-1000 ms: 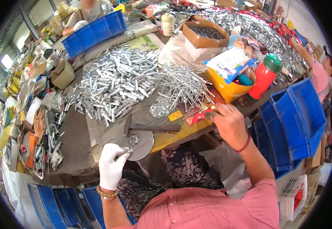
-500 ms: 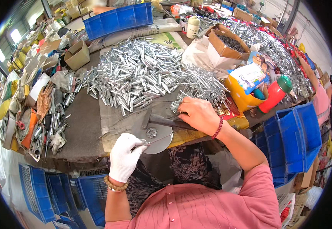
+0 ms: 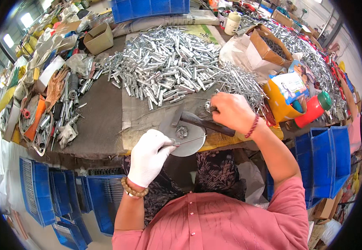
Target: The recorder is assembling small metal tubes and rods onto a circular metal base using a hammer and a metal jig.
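Observation:
My left hand (image 3: 148, 156), in a white knitted glove, pinches a thin metal rod (image 3: 194, 139) between thumb and forefinger. The rod points right, over a round grey metal plate (image 3: 191, 146) at the bench's near edge. A small shiny metal piece (image 3: 181, 132) sits on that plate. Behind it lies a hammer, its dark handle (image 3: 210, 124) reaching right under my right hand (image 3: 234, 113). That hand is bare, its fingers curled together beside a few small metal parts (image 3: 208, 106). Whatever the fingertips grip is hidden.
A big heap of silvery metal sleeves (image 3: 168, 66) covers the bench's middle, with thin metal rods (image 3: 243, 83) heaped to its right. Beyond stand an open cardboard box (image 3: 268, 46), a yellow container (image 3: 278, 106) and a red bottle (image 3: 310, 112). Blue bins (image 3: 322, 162) flank me below the bench.
The whole view has shifted, so the bench appears farther right and higher. Both hands keep nearly the same places over the bench, and the left still holds the rod.

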`<state>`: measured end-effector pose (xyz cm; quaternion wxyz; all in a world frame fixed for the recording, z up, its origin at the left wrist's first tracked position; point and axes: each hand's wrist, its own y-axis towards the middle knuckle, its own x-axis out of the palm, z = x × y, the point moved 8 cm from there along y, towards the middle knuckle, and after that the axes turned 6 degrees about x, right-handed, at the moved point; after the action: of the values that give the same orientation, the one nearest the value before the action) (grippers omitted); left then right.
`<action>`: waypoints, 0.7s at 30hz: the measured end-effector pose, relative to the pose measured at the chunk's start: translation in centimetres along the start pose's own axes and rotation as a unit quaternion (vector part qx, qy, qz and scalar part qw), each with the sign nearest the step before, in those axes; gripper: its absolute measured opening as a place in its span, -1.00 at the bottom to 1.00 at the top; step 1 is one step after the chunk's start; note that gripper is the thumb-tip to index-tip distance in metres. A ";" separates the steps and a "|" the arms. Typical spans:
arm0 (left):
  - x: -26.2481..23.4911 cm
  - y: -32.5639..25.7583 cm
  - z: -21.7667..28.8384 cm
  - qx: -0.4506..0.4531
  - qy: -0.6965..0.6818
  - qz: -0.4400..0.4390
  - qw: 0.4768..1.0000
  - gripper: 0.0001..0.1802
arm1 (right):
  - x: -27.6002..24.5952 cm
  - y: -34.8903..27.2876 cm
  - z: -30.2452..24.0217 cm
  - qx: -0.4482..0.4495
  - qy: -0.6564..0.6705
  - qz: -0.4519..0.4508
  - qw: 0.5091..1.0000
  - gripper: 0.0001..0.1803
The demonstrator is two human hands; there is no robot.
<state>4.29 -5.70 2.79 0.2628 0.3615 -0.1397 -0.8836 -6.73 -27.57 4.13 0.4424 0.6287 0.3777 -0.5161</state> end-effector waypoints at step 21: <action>-0.1 -0.6 -0.1 0.010 0.019 0.021 1.000 -0.84 | 2.1 -4.3 -9.5 -0.035 0.319 0.172 0.931 -0.72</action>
<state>4.21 -5.17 2.56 0.2799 0.3780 -0.1512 -0.8695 -7.35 -17.21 2.12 0.4022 0.7997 0.4029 -0.1909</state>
